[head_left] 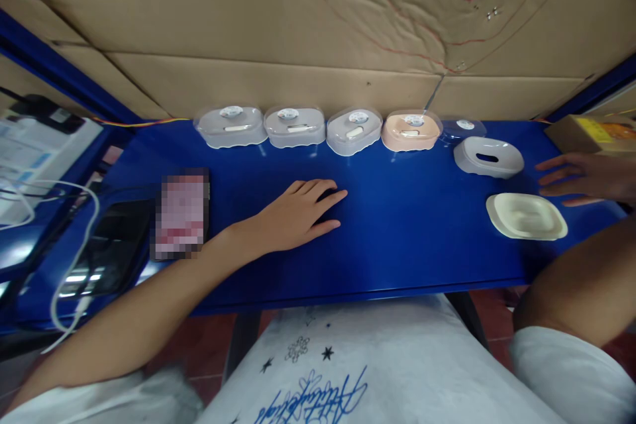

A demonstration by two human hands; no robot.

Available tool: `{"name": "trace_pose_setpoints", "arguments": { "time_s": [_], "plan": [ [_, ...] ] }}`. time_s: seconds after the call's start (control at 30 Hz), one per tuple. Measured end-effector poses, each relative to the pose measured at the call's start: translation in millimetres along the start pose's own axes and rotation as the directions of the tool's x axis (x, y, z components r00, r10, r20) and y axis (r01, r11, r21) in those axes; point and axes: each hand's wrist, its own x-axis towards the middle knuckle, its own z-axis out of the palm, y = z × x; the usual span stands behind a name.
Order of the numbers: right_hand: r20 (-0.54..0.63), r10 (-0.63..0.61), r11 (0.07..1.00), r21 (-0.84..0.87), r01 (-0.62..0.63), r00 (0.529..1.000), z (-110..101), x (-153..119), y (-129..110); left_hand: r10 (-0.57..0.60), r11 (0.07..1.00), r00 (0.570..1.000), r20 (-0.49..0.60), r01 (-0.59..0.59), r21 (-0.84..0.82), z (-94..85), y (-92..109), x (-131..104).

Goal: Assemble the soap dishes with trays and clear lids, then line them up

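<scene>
A: Where's the L hand (303, 215), & how's its grip?

B: Palm down on the blue table (397, 225), about mid-width; grip wide, fingers spread, thumb nearest the body.

A: And the R hand (579, 175)?

B: Far R end, a bit blurred; fingers spread & pointing L, so grip's wide too.

A: What's nr it?

B: Grey cover (487, 170) w/ a dark oval slot, just L of the fingertips, gap showing; cream tray (527, 217) on the body side of the fingers, v. close; can't tell if the lowest finger touches it.

A: Beyond those?

B: Clear lid (450, 132) on the table, past the grey cover as seen from the R hand; cardboard box (571, 132) on the far side of that hand.

A: And round the L hand?

B: Three grey boxes (295, 132) in a row beyond its fingers, clear tops on; peach box (410, 136) next along to the R, also w/ clear top; phone-like device (181, 212), screen pixelated, L of the hand, right by the forearm.
</scene>
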Motion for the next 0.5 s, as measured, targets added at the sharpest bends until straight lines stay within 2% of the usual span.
{"name": "trace_pose_setpoints", "arguments": {
  "time_s": [0.03, 0.1, 0.27, 0.37, 0.43, 0.5],
  "plan": [
    [0.075, 0.004, 0.999, 0.032, -0.006, 0.997, 2, -1, -6, 0.001, 1.000, 1.000, 0.000, -0.001, -0.001, -0.1, 0, 0],
    [0.270, 0.007, 0.993, 0.114, -0.039, 0.963, 8, -3, -21, 0.002, 1.000, 1.000, 0.000, -0.002, -0.001, -0.4, 0, -1],
    [0.402, -0.274, 0.961, 0.156, 0.229, 0.874, 33, -2, -49, 0.002, 1.000, 1.000, -0.004, -0.002, -0.004, -0.1, 0, 0],
    [0.473, -0.344, 0.939, 0.171, 0.299, 0.811, 42, -2, -56, 0.000, 1.000, 1.000, -0.002, 0.000, 0.003, 0.1, 0, 0],
    [0.464, -0.340, 0.941, 0.167, 0.296, 0.818, 41, -4, -56, -0.001, 1.000, 1.000, 0.000, 0.001, 0.005, -0.1, 0, 0],
    [0.397, -0.301, 0.953, 0.156, 0.260, 0.867, 35, -6, -51, -0.003, 1.000, 1.000, 0.004, 0.003, 0.001, -0.2, 0, 0]
  ]
}}
